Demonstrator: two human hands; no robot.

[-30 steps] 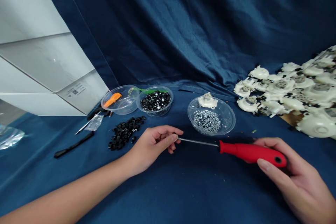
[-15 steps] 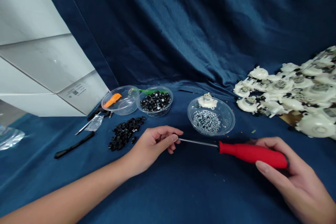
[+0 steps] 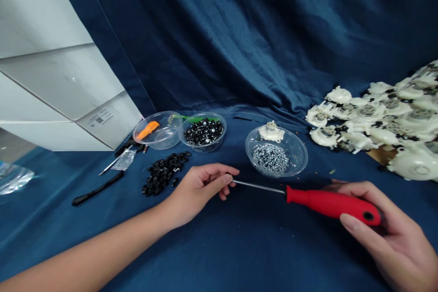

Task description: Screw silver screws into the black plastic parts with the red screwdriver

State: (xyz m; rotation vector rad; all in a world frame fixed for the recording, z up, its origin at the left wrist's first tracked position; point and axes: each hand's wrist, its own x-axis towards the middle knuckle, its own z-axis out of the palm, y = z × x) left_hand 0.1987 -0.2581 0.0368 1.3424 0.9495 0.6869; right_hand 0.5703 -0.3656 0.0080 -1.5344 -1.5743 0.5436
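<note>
My right hand (image 3: 386,232) grips the red handle of a screwdriver (image 3: 328,204) low on the right, its thin metal shaft pointing left. My left hand (image 3: 200,189) rests on the blue cloth with thumb and fingers pinched together at the shaft's tip; whether a small part sits between them is hidden. Just behind the shaft stands a clear bowl of small silver screws (image 3: 273,157), with one white plastic part (image 3: 271,131) lying on its far rim.
A heap of white plastic motor parts (image 3: 379,121) fills the right. Left of centre are a bowl of black pieces (image 3: 202,131), a clear bowl with an orange item (image 3: 152,130), a loose pile of black pieces (image 3: 163,172), a black strip (image 3: 97,188) and a white box (image 3: 65,82).
The screwdriver handle and my right hand have slid slightly to the right and down. My left hand has stayed in place at the tip.
</note>
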